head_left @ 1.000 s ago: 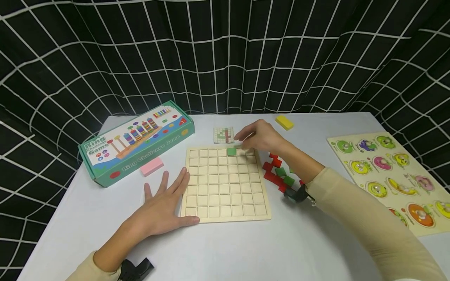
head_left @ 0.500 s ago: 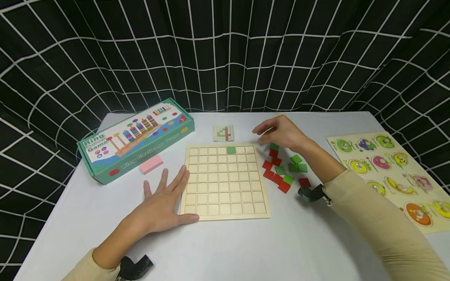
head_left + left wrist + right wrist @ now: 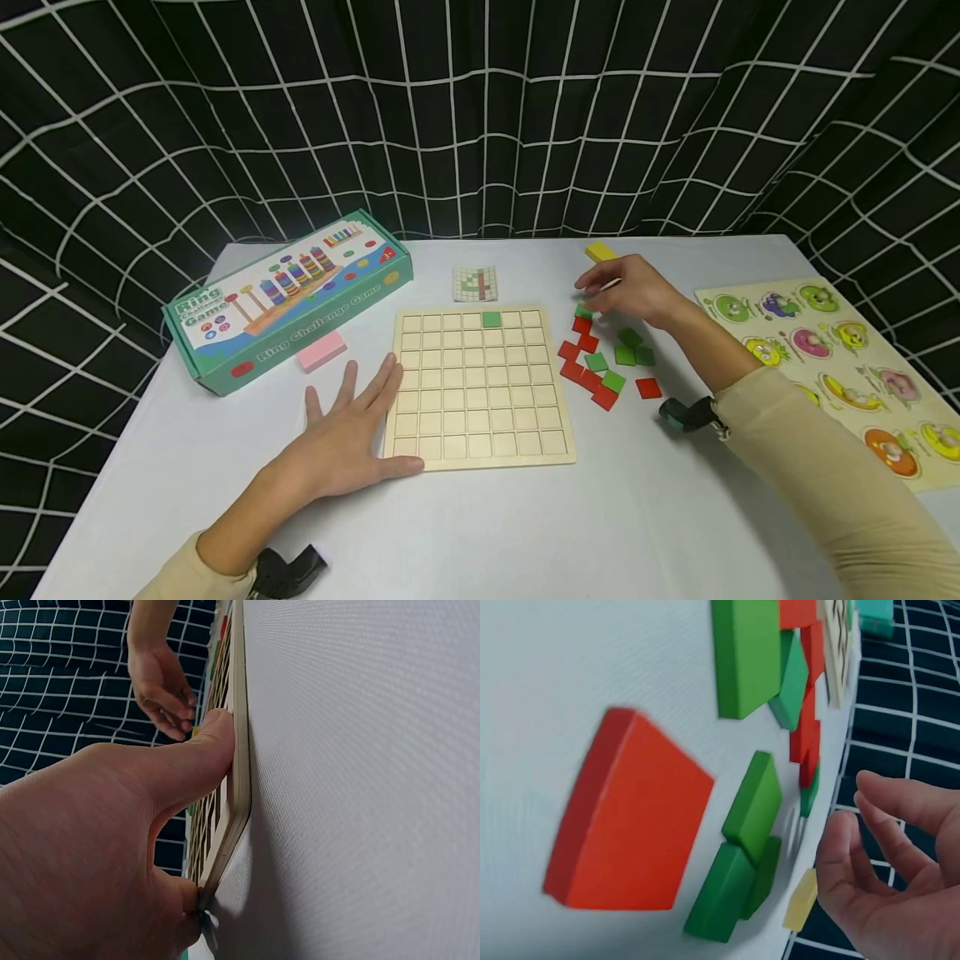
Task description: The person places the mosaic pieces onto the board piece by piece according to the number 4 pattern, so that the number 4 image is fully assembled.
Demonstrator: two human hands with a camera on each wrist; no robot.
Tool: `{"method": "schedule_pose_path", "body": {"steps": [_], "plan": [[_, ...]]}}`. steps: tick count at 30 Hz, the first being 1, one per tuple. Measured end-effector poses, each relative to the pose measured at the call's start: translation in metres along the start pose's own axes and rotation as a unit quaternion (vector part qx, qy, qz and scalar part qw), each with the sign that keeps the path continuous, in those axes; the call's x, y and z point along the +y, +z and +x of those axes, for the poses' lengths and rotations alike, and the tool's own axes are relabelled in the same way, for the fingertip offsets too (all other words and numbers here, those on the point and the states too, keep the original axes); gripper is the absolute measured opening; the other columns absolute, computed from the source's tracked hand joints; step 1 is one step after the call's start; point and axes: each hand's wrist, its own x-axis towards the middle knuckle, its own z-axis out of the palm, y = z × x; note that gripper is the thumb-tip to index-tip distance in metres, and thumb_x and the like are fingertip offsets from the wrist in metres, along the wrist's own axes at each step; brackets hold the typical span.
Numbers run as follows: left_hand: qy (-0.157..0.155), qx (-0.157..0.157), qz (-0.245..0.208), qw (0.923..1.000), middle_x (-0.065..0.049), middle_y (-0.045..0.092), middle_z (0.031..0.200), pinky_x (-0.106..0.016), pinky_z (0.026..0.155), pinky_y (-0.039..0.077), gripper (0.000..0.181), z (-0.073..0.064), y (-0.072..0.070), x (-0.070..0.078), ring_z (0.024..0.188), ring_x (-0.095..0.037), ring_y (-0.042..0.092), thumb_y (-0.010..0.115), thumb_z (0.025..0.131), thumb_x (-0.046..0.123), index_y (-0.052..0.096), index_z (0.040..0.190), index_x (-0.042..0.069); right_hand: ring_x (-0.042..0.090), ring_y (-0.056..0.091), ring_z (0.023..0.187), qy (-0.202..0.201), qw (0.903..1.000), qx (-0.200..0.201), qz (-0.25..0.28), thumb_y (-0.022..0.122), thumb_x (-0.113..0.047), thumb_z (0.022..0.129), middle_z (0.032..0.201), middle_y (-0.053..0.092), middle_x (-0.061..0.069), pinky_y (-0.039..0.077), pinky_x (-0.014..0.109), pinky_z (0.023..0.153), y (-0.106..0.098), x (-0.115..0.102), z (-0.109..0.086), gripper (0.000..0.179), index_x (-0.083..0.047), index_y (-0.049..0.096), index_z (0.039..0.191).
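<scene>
My left hand (image 3: 337, 450) lies spread along the left side of a wooden grid board (image 3: 480, 400), its thumb pressing the near left corner. In the left wrist view the thumb (image 3: 202, 746) rests on the board's edge. One green square tile (image 3: 492, 320) sits in the board's far row. To the right of the board, my right hand (image 3: 633, 292) hovers close over a green tile (image 3: 582, 311) at the far end of the loose tiles. Its thumb and fingers are bent but apart, with nothing between them in the right wrist view. Several red tiles (image 3: 604, 397) and green tiles (image 3: 625, 355) lie nearby.
A small pattern card (image 3: 475, 284) lies behind the board. At the left stand a Ring Challenge Game box (image 3: 292, 300) and a pink block (image 3: 322, 352). A yellow block (image 3: 601, 252) is at the back, and a fruit puzzle board (image 3: 832, 367) lies at the far right.
My right hand has moved right, from the board's far right corner to over the loose tiles, uncovering most of them. The left hand has stayed in place on the board.
</scene>
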Motion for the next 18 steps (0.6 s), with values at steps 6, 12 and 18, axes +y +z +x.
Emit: {"method": "schedule_pose_path", "body": {"steps": [6,12,18], "plan": [[0.003,0.002,-0.002,1.0,0.0,0.001,0.177,-0.09,0.107,-0.003,0.123,-0.0007,0.0003,-0.0009,0.159,-0.051,-0.003,0.07,0.081,0.078,0.009,0.169,0.018,0.028,0.056,0.1,0.017,0.9996,-0.01,-0.019,0.074,-0.01,0.091,0.121,0.064,0.02,0.053,0.033,0.079,0.0,0.0072,0.0032,0.037,-0.001,0.072,0.127],[0.004,0.004,-0.001,1.0,0.0,0.001,0.177,-0.09,0.107,-0.003,0.123,-0.0007,0.0013,-0.0018,0.159,-0.051,-0.004,0.07,0.081,0.078,0.009,0.169,0.017,0.026,0.058,0.094,0.019,0.9992,-0.009,-0.033,0.074,-0.007,0.091,0.113,0.065,0.018,0.054,0.029,0.075,0.0029,0.0093,0.0072,0.031,0.001,0.075,0.121],[0.002,0.002,-0.003,1.0,0.001,0.001,0.177,-0.089,0.107,-0.003,0.122,-0.0009,0.001,-0.0013,0.16,-0.05,-0.004,0.07,0.081,0.078,0.009,0.169,0.018,0.027,0.058,0.094,0.022,0.9986,-0.011,-0.047,0.075,-0.006,0.089,0.112,0.067,0.019,0.054,0.029,0.075,0.004,0.0102,0.0092,0.031,0.001,0.075,0.119]]}}
